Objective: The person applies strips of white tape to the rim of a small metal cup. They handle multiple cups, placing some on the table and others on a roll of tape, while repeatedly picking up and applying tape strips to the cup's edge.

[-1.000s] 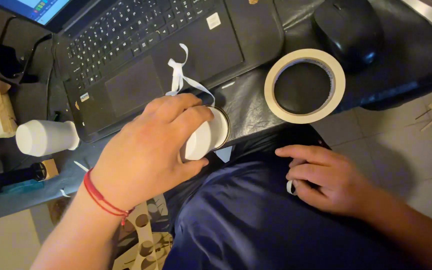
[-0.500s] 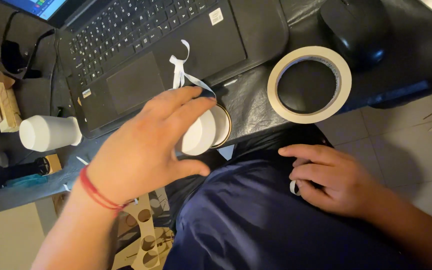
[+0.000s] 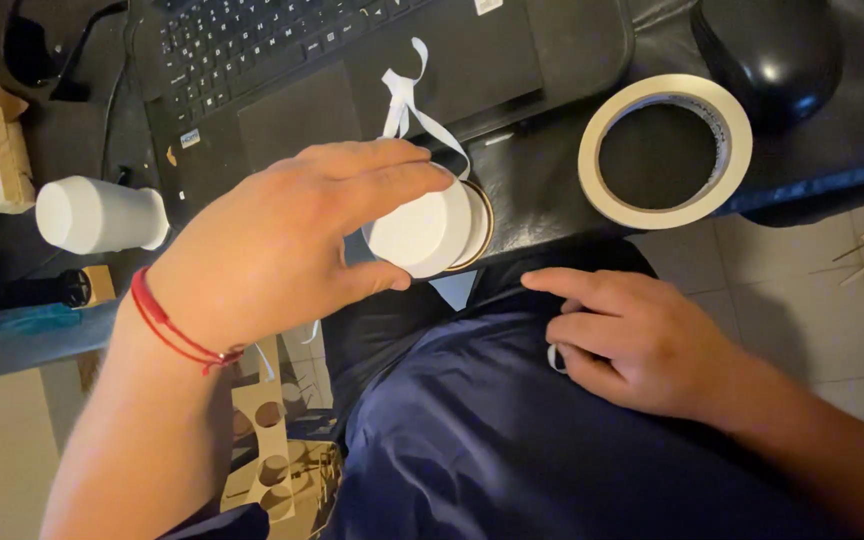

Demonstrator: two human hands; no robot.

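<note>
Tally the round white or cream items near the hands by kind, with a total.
White spool held in left hand: 1, the spool
White cup lying on its side: 1, the cup
Cream masking tape roll: 1, the tape roll
Total: 3

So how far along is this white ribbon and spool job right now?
Looks mid-way. Some white ribbon is already pulled out, trailing over the laptop. The left hand grips the white spool; the right hand rests on the lap pinching a small white piece. The tape roll lies untouched.
</note>
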